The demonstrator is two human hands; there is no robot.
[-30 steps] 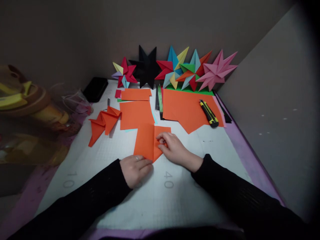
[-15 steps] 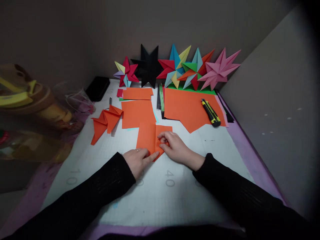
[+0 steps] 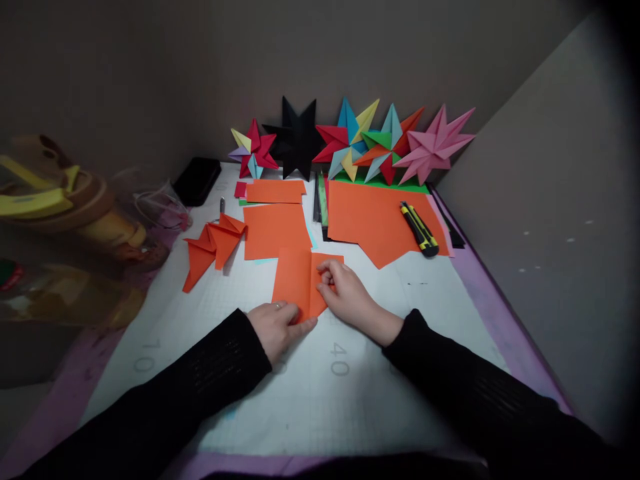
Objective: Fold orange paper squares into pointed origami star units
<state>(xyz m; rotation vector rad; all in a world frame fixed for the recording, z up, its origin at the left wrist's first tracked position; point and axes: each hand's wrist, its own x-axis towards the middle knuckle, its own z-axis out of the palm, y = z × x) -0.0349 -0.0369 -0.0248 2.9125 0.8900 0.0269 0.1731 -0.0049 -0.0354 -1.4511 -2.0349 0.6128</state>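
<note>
orange sheet (image 3: pixel 293 280) with a crease down the middle, under the left hand (image 3: pixel 275 328), thumb and fingers apart on its near edge; right hand (image 3: pixel 347 293) curled over its right side, can't tell if it's pinching

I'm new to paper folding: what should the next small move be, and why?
Perhaps the left hand should press along the slanted lower-right edge of the creased orange paper: one fingertip lies by that edge's lower end, and the right hand, at the paper's right half, could steady it.
</note>
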